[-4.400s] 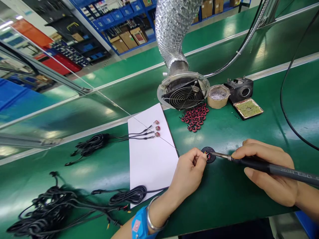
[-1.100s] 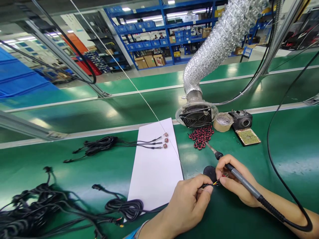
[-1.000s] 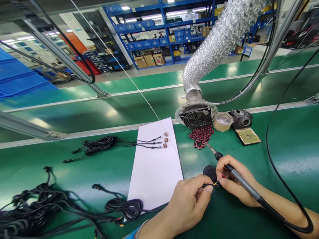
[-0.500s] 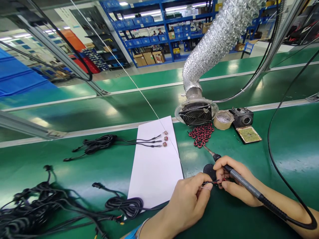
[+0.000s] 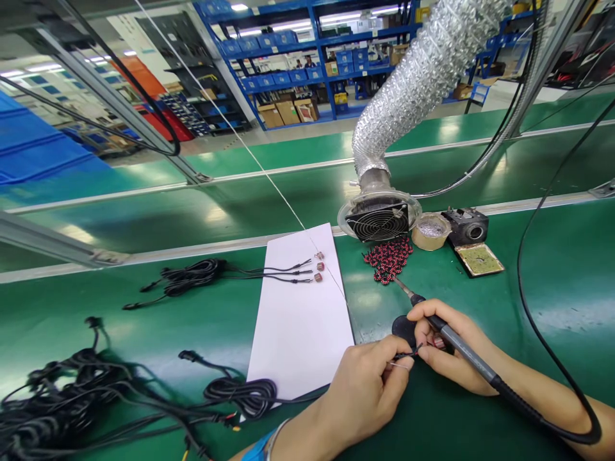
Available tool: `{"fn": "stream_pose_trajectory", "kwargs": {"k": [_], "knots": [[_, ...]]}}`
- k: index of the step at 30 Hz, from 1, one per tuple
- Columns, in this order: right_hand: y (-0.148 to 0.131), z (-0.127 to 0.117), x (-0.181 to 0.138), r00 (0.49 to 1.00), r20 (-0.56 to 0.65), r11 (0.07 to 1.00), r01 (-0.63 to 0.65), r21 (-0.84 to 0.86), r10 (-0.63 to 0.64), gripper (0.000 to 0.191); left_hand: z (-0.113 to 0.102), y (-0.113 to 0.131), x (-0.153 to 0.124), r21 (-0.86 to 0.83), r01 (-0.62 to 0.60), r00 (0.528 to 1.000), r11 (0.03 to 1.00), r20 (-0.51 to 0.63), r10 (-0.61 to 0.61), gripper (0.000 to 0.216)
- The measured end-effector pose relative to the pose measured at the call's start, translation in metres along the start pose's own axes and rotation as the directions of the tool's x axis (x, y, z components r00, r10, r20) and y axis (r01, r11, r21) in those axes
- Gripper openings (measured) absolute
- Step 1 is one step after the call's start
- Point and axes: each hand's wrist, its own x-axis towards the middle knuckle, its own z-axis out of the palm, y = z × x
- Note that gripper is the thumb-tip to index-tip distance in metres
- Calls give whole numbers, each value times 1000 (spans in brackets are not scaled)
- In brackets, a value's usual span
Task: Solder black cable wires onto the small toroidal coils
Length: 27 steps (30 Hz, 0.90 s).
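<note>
My left hand [image 5: 368, 381] is closed in a pinch on the end of a black cable [image 5: 402, 355], with a thin silvery wire [image 5: 398, 365] also between its fingers. In my right hand [image 5: 456, 349] is a soldering iron [image 5: 464, 351], its metal tip pointing away, close to a heap of small red-and-black ring parts [image 5: 388, 259]. A small reddish part [image 5: 438, 343] shows under the same hand's fingers, partly hidden. The fingertips of both hands nearly meet at the cable end. Just behind them lies a round black disc [image 5: 404, 329].
White paper [image 5: 300, 333] carries several cable ends and small coils [image 5: 319, 266]. Black cables [image 5: 62, 397] pile up at left. A fume fan [image 5: 379, 221] on a foil duct stands behind, beside a tape roll [image 5: 431, 232] and a sponge tray [image 5: 480, 259]. A thin line slants down from above.
My right fingers have shifted slightly, and the reddish part under them shows more to the right than before. The left hand has moved very little; both tools stay held.
</note>
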Motion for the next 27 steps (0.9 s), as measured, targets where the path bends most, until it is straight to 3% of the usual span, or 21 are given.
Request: {"fn": "stream_pose_trajectory", "kwargs": {"k": [13,21,27], "knots": [[1,-3,-1,999,36,1000,10,17,-10,33,4,-3,-1,126,-136,980,983,-130,152,11],[2,-1,-4,992,109,970,-93,226,70,41,5,0,0,90,-137,971,986,-184,152,11],[7,2,-4,994,100,949,-63,310,33,33,5,2,-2,114,-144,963,983,-211,166,10]]}}
